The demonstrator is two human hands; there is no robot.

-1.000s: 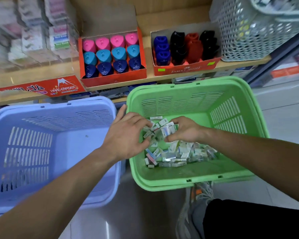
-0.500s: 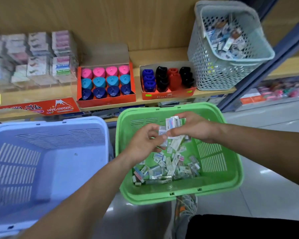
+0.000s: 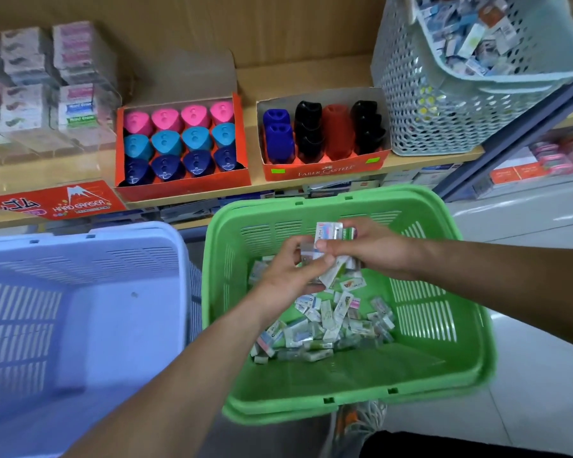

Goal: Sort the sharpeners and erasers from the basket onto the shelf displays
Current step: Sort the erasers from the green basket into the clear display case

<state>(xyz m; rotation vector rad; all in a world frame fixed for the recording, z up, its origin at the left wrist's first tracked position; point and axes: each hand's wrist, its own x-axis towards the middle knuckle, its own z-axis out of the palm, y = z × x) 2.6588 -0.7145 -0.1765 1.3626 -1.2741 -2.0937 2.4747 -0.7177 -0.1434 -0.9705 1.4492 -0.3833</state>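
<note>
A green basket (image 3: 444, 388) in front of me holds a heap of small wrapped erasers (image 3: 325, 328). Above that heap my left hand (image 3: 288, 276) and my right hand (image 3: 374, 249) meet, and both grip a bunch of wrapped erasers (image 3: 328, 231) lifted out of the pile. On the wooden shelf (image 3: 311, 77) behind stand a red box of pink, teal and dark blue sharpeners (image 3: 182, 143) and a Faber-Castell box of blue, black and red sharpeners (image 3: 321, 130).
An empty pale blue basket (image 3: 80, 309) sits to the left of the green one. A grey perforated basket (image 3: 444, 104) with several erasers stands on the shelf at the right. Clear boxes of erasers (image 3: 47, 87) are stacked at the shelf's left. My shoe (image 3: 358, 421) shows below.
Both hands have risen out of the green basket's heap with a bunch of erasers and hold it higher now. The view has tilted up toward the shelf.
</note>
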